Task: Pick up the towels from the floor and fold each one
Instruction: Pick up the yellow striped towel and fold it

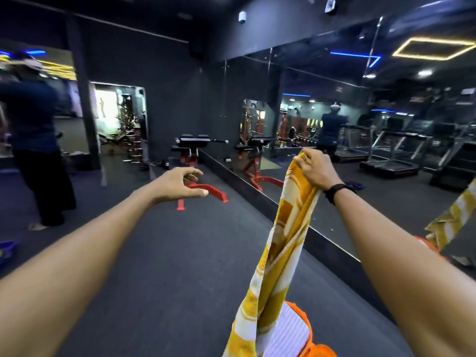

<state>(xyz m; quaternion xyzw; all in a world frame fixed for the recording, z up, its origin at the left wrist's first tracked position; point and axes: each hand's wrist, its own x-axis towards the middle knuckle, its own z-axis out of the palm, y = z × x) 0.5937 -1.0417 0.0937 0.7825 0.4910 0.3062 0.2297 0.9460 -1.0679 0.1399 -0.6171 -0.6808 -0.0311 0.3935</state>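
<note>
Your right hand was closed in a firm grip around one top corner of the yellow-and-white towel, held up in front of you on the right. The rest of it hung down in a twisted rope toward the floor near your feet. Your left hand was held out well apart from the cloth, fingers loosely spread and gripping nothing.

The main risk, as I judge it, was the twist. With only one corner held, the towel had bunched on itself, and your left hand could have caught an inner fold instead of the true second corner. That would have left the first fold skewed. The lower end ran out of view, so I cannot tell whether it was clear of the floor or dragging. It hung just in front of an orange-and-white striped towel lying near you, and swinging it could have snagged or shifted that one. The mirror wall ran close along your right, so a wide shake could have slapped the cloth against it.

The held towel looked like soft, thin terry with broad yellow blocks and white bands, limp enough to collapse into long vertical pleats. The orange one had fine ribbed stripes and a plain orange border. The floor was dark, matte and slightly grainy, likely rubber matting. Farther off stood a black padded bench on a red steel frame.
</note>
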